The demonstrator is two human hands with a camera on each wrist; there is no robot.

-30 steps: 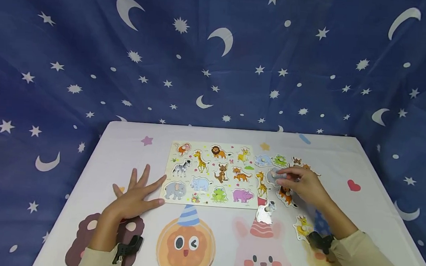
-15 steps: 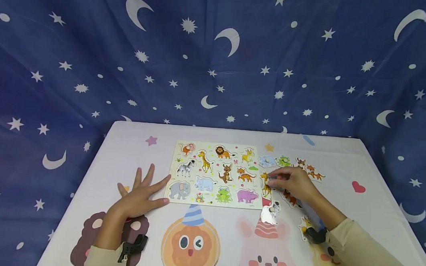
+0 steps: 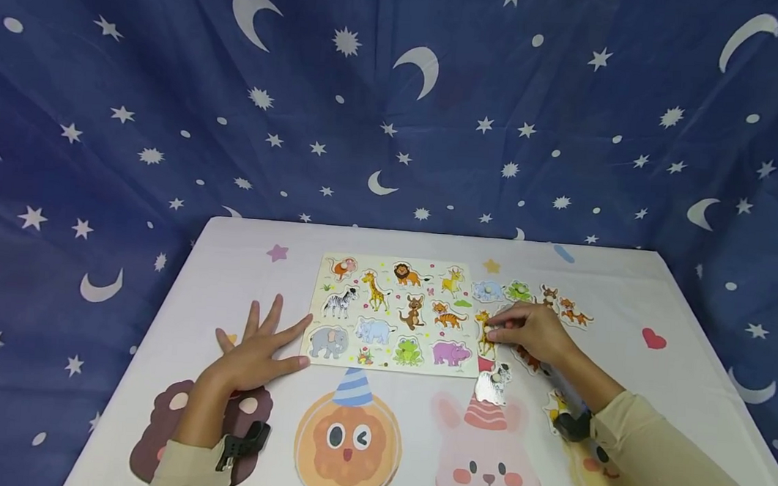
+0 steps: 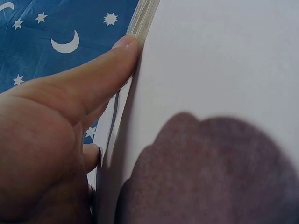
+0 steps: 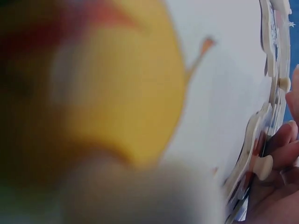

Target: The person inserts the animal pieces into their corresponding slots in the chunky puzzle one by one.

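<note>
A wooden animal puzzle board (image 3: 422, 361) lies on the table, with a monkey piece (image 3: 344, 268) in its top left corner. My left hand (image 3: 249, 357) has its fingers spread, the thumb and index fingertip touching the board's left edge; the left wrist view shows the thumb (image 4: 100, 77) against that edge. Just off the board's right side, my right hand (image 3: 537, 334) pinches the giraffe puzzle piece (image 3: 482, 342) around its knob with thumb and fingertips. The elephant piece beside it is mostly hidden by that hand. Below the giraffe lies a zebra piece (image 3: 492, 385).
More knobbed pieces lie right of the board: a light blue animal (image 3: 488, 291), a frog (image 3: 517, 291), a kangaroo (image 3: 548, 295) and a tiger (image 3: 575, 311). A yellow animal piece (image 3: 556, 407) lies by the right wrist. A starry blue curtain (image 3: 395, 126) hangs behind the table.
My right hand has moved left from the elephant piece to the giraffe piece and taken hold there. My left hand stays at the board's edge. The head view has shifted slightly.
</note>
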